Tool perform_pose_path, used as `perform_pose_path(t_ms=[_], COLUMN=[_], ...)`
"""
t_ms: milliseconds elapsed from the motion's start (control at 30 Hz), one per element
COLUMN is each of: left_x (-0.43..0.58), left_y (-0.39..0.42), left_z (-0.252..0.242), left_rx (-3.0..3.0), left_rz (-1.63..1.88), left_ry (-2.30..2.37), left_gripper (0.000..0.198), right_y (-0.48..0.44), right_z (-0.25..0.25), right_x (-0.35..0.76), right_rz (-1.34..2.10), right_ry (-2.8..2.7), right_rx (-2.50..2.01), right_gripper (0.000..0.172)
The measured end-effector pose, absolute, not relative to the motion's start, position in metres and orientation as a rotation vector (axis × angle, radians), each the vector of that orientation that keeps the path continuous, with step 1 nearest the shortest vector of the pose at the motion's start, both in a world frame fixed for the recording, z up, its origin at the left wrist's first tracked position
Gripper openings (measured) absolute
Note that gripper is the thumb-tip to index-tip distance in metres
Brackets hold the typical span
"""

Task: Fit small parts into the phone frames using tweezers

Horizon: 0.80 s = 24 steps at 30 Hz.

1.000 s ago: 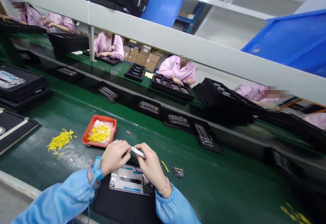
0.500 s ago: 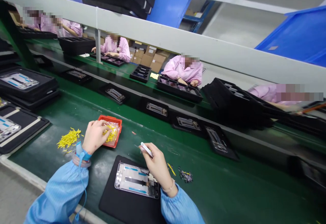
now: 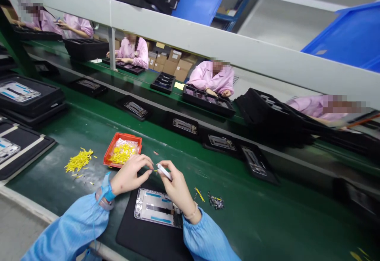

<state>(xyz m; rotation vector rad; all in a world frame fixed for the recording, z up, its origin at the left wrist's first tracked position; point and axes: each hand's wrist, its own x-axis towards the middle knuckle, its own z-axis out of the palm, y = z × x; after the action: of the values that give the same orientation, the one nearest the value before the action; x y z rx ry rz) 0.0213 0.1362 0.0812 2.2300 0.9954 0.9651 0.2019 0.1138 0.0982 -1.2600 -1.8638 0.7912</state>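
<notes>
Nearest me, a black mat lies on the green worktop, with an opened phone on it, its right end hidden behind my right grip. That grip is closed around a white tool. My left grip is narrow, fingertips near the tool's end; a yellow scrap shows there, and I cannot tell whether I'm pinching it. To the right lies a small dark heap. Past my left grip sit a loose yellow pile and a red bin of yellow strips. Farther off, people in pink work.
</notes>
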Motion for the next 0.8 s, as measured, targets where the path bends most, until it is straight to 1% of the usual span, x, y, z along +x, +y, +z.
perform_pose_path(t_ms=[100,300,467,600,700,800], left_x=[0.023,0.024,0.025,0.024,0.025,0.025], left_y=[0.136,0.137,0.135,0.135,0.136,0.137], left_z=[0.079,0.080,0.079,0.079,0.079,0.078], left_rx=[2.197,2.163,2.183,2.354,2.441,2.384], left_rz=[0.945,0.925,0.918,0.863,0.830,0.872], left_ry=[0.992,1.093,1.098,1.112,1.135,1.169], left_gripper=[0.011,0.012,0.013,0.013,0.014,0.014], right_y=[0.114,0.109,0.107,0.109,0.113,0.120], right_z=[0.097,0.090,0.090,0.092,0.095,0.100], right_x=[0.200,0.195,0.188,0.186,0.187,0.189], right_rz=[0.748,0.322,0.252,0.199,0.156,0.121], right_ry=[-1.853,-1.821,-1.982,-2.073,-2.155,-2.239], right_rx=[-1.280,-1.438,-1.503,-1.526,-1.520,-1.501], right_gripper=[0.012,0.012,0.017,0.021,0.018,0.016])
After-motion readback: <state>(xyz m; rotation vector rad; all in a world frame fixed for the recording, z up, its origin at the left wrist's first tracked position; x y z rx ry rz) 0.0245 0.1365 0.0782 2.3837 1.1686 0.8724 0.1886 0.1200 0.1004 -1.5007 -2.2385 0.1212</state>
